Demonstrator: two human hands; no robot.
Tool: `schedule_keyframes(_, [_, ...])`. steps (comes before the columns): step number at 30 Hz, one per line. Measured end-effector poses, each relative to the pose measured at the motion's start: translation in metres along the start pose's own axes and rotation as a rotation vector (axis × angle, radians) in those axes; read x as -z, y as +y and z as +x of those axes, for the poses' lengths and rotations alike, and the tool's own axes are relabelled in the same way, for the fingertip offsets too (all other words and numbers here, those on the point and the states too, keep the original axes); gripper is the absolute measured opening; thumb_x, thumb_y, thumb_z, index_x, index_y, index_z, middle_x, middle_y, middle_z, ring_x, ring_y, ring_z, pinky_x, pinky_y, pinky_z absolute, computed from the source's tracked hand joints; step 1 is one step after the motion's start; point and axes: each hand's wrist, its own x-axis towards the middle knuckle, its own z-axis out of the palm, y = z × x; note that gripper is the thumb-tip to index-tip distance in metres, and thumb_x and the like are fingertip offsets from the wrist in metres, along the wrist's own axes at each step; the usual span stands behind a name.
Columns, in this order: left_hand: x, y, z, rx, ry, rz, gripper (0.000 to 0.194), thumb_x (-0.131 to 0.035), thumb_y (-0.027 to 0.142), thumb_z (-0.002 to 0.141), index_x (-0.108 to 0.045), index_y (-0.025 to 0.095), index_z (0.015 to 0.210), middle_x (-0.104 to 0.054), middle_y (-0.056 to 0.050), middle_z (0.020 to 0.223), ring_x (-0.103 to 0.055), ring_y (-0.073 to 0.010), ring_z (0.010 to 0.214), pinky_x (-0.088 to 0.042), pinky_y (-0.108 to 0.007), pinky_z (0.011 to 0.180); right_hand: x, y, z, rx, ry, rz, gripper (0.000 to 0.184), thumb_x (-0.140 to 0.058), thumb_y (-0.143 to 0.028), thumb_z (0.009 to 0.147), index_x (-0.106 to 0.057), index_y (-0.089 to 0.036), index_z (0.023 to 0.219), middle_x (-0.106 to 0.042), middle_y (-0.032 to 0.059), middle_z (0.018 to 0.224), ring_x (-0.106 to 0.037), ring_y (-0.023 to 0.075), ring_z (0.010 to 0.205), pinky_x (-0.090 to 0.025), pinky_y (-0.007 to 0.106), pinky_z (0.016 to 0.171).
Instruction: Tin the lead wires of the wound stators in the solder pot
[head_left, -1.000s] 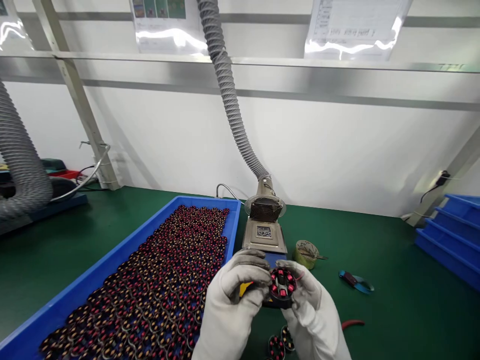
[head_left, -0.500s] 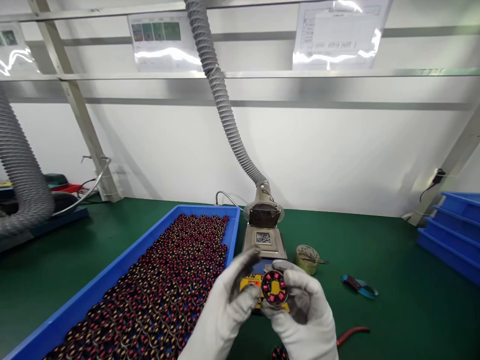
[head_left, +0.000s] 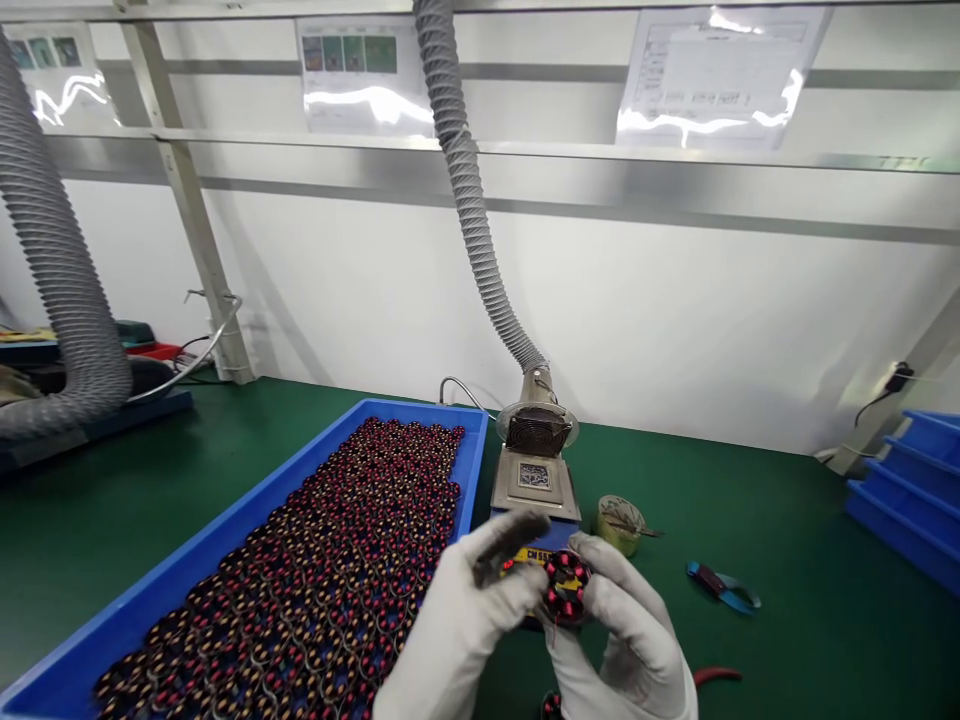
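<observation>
A small ring-shaped motor stator (head_left: 567, 588) with red wire windings is held upright over the front of a blue and yellow heated device. My right hand (head_left: 626, 635), in a white glove, is closed on its right side, thumb and fingers at the rim. My left hand (head_left: 465, 610), gloved in white with dark, dirty fingertips, has its thumb at the stator's left edge; its fingers curl above, and their exact grip is partly hidden. Thin red wire ends hang below the stator. Another stator (head_left: 551, 706) shows partly beneath my hands at the bottom edge.
A blue tray (head_left: 480, 450) full of similar stators lies to the left. Behind my hands stands the device with a metal top plate (head_left: 534, 478) under an extraction hose (head_left: 480, 230). Rightward are a round tin (head_left: 619, 525), blue-handled cutters (head_left: 721, 587), a red handle (head_left: 716, 675) and stacked blue trays (head_left: 907, 500).
The stator has turned in my right hand, and loose wire ends now show. My left thumb has moved from apart to the stator's edge. The view has shifted slightly left.
</observation>
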Motion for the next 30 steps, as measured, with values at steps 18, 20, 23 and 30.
schedule_keyframes(18, [-0.006, 0.01, -0.009, 0.017, 0.07, 0.067, 0.018, -0.077, 0.015, 0.059, -0.071, 0.017, 0.075, -0.073, -0.002, 0.074, -0.066, -0.0117, 0.069, -0.052, -0.015, 0.066, -0.01, 0.0, -0.007, 0.081, 0.055, 0.025, 0.045, -0.069, -0.004, 0.062, -0.062, -0.033, 0.095, -0.065, 0.0001, 0.101, -0.062, 0.0234, 0.089, -0.054, 0.039, 0.076])
schedule_keyframes(20, [-0.004, 0.012, -0.009, 0.006, 0.07, 0.109, 0.018, -0.075, 0.019, 0.063, -0.071, 0.016, 0.079, -0.073, -0.003, 0.078, -0.066, -0.0127, 0.072, -0.052, -0.017, 0.068, -0.01, -0.002, -0.004, 0.067, 0.039, 0.028, 0.042, -0.07, -0.005, 0.062, -0.061, -0.032, 0.093, -0.065, 0.0003, 0.099, -0.062, 0.0227, 0.088, -0.054, 0.038, 0.075])
schedule_keyframes(23, [0.0, 0.015, -0.007, -0.079, 0.111, 0.104, 0.025, -0.07, 0.03, 0.07, -0.069, 0.016, 0.091, -0.073, -0.005, 0.087, -0.066, -0.0144, 0.082, -0.052, -0.019, 0.075, -0.01, -0.005, -0.001, 0.012, 0.012, 0.047, 0.041, -0.072, -0.007, 0.061, -0.06, -0.03, 0.093, -0.064, 0.0015, 0.1, -0.062, 0.0222, 0.089, -0.053, 0.037, 0.077])
schedule_keyframes(30, [0.041, 0.03, -0.023, -0.298, 0.269, 0.546, 0.02, -0.064, 0.036, 0.076, -0.068, 0.029, 0.094, -0.072, 0.003, 0.093, -0.065, -0.0115, 0.091, -0.049, -0.013, 0.08, 0.004, 0.0, 0.015, -0.395, -0.107, 0.275, 0.04, -0.075, -0.012, 0.061, -0.059, -0.028, 0.095, -0.065, 0.0016, 0.099, -0.064, 0.0157, 0.087, -0.054, 0.024, 0.072])
